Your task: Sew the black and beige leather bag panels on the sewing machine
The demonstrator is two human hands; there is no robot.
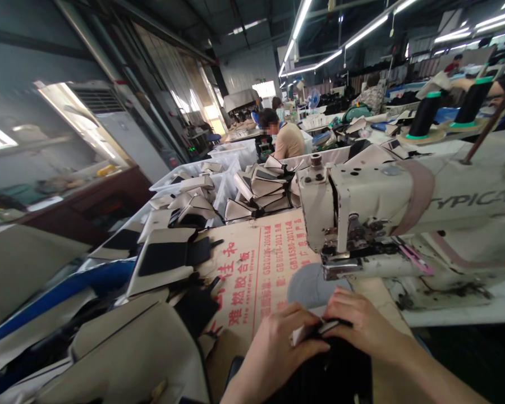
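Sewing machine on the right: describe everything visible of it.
The sewing machine has a scuffed, off-white, metal-looking body, a pinkish band and lettering cut off by the frame. A pink item crosses its lower arm, which has a shiny metal end. The right hand is near that end. Whether the machine runs is unclear.

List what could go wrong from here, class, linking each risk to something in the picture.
The right hand is close to the off-white metal sewing machine, so its fingers might get hurt if the machine ran.

The small, thin pale-and-dark piece, pinched between the right hand and the left hand, could slip or twist.

The loose beige-and-black panels heaped at left crowd the tan plywood board with red printing; some might slide into the way.
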